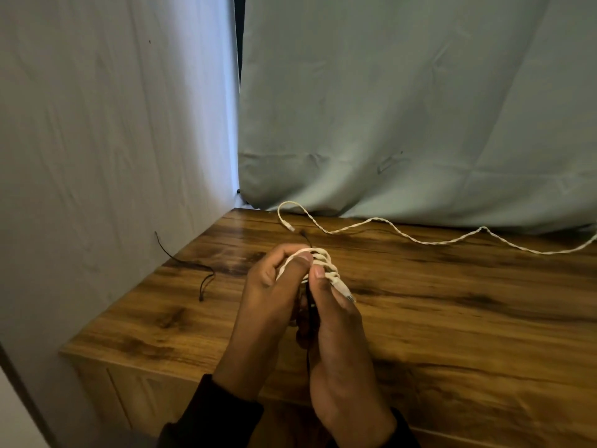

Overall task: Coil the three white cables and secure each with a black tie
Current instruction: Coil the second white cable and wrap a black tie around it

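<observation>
A coiled white cable (324, 260) is bunched above the wooden table (452, 302), held between both hands. My left hand (268, 302) grips the coil from the left, thumb pressed on its loops. My right hand (336, 334) pinches the coil from the right, and the cable's plug end (345, 290) sticks out past its thumb. A thin black tie (309, 305) runs down between the two palms, partly hidden. A second white cable (420, 240) lies uncoiled along the table's back edge. Another black tie (193, 266) lies on the table at the left.
Pale cloth backdrops (403, 108) hang behind and to the left of the table, meeting at the back left corner. The table's near left edge (68, 352) drops off to the floor.
</observation>
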